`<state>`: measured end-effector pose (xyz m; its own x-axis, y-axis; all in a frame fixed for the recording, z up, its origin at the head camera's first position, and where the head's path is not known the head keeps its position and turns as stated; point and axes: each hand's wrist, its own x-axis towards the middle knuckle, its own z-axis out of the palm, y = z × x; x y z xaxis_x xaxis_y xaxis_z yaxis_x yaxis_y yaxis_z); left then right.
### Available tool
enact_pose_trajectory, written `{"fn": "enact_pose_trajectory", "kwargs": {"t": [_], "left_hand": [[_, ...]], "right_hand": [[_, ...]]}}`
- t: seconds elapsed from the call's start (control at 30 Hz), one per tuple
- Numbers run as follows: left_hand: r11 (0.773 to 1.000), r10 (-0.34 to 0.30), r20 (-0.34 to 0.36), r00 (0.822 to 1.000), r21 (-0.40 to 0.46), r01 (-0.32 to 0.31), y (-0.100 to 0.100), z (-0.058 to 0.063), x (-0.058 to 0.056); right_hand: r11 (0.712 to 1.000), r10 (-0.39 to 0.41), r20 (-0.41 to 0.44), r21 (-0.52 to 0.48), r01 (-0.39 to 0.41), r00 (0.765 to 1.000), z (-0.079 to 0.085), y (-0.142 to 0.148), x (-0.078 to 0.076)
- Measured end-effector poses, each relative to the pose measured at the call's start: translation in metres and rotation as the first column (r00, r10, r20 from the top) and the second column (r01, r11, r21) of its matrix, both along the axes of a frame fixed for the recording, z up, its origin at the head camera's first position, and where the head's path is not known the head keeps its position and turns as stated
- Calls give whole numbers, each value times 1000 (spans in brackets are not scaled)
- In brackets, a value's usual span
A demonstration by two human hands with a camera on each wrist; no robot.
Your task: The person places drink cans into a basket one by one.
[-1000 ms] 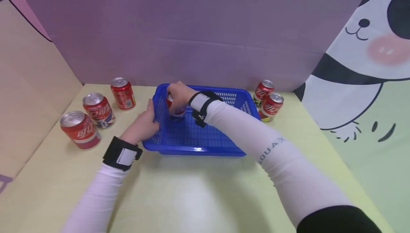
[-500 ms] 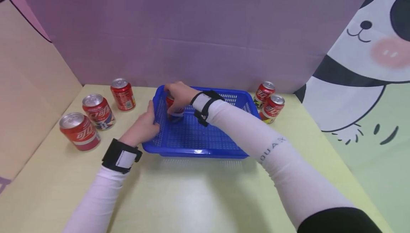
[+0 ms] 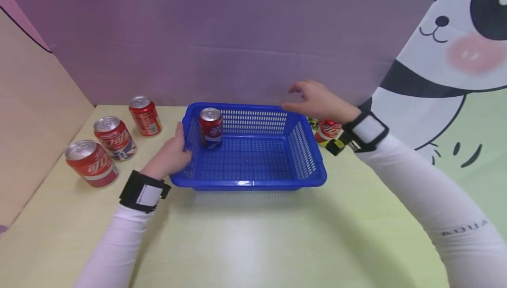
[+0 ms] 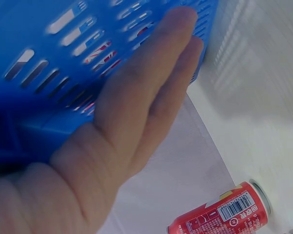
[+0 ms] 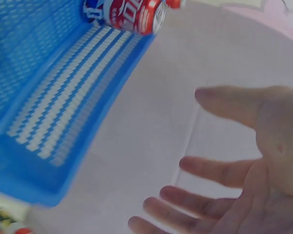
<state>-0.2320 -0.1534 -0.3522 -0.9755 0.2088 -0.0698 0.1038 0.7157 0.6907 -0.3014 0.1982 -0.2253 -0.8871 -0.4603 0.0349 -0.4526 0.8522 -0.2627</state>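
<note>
In the head view a blue plastic basket [image 3: 253, 183] stands on the table. One red soda can [image 3: 211, 129] is upright inside it, at the back left. My left hand [image 3: 168, 154] rests against the basket's left side. The left wrist view shows its straight fingers [image 4: 151, 68] lying along the slotted outer wall. Above the basket's back right corner is my right hand [image 3: 317, 101], holding nothing, its fingers spread apart. The right wrist view shows that hand [image 5: 249, 170] away from the basket's rim, palm in sight.
Left of the basket stand three red cans: a front one [image 3: 92, 163], a middle one [image 3: 115, 138] and a back one [image 3: 145, 116]. To the right, partly hidden by my right arm, are another can [image 3: 328, 131] and one behind it [image 3: 313, 123]. A purple backdrop [image 3: 237, 37] rises behind.
My right hand has let go of the can at the basket's left end and moved right, over the back right corner. The can stays inside. My left hand keeps its place at the basket.
</note>
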Motion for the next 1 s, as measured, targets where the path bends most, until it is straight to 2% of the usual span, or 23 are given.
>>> {"fn": "enact_pose_trajectory", "kwargs": {"t": [0.1, 0.2, 0.27, 0.4, 0.53, 0.63, 0.7, 0.77, 0.83, 0.9, 1.0], "left_hand": [[1000, 7, 10, 1000, -5, -7, 0, 0, -1], [1000, 10, 12, 1000, -2, -10, -1, -1, -2], [1000, 9, 7, 1000, 0, -9, 0, -1, -3], [1000, 3, -13, 1000, -3, -3, 0, -2, -2], [1000, -1, -14, 1000, 3, 1, 0, -2, 1], [1000, -5, -9, 1000, 11, 6, 0, -2, 2], [1000, -6, -10, 1000, 12, 6, 0, -2, 2], [1000, -9, -10, 1000, 14, 9, -1, -1, 1], [1000, -12, -5, 1000, 18, 12, -1, 0, 2], [1000, -19, -1, 1000, 16, 19, -1, 0, 2], [999, -34, 3, 999, 7, 34, -1, 2, 1]], "right_hand": [[993, -52, 31, -105, 55, 998, -17, 36, 11], [982, -81, 77, -167, 93, 994, -39, 62, 22], [971, -97, 136, -204, 123, 986, -53, 75, 29], [937, -115, 280, -289, 197, 953, -80, 88, 42], [891, -68, 372, -395, 224, 926, -105, 86, 49], [822, -4, 419, -516, 241, 908, -118, 77, 50], [748, 21, 457, -597, 289, 889, -123, 70, 50], [672, 19, 491, -651, 353, 871, -126, 62, 48], [618, -25, 510, -668, 415, 860, -129, 55, 45], [596, -90, 515, -658, 461, 852, -132, 51, 43], [595, -160, 503, -637, 490, 849, -136, 49, 40]]}}
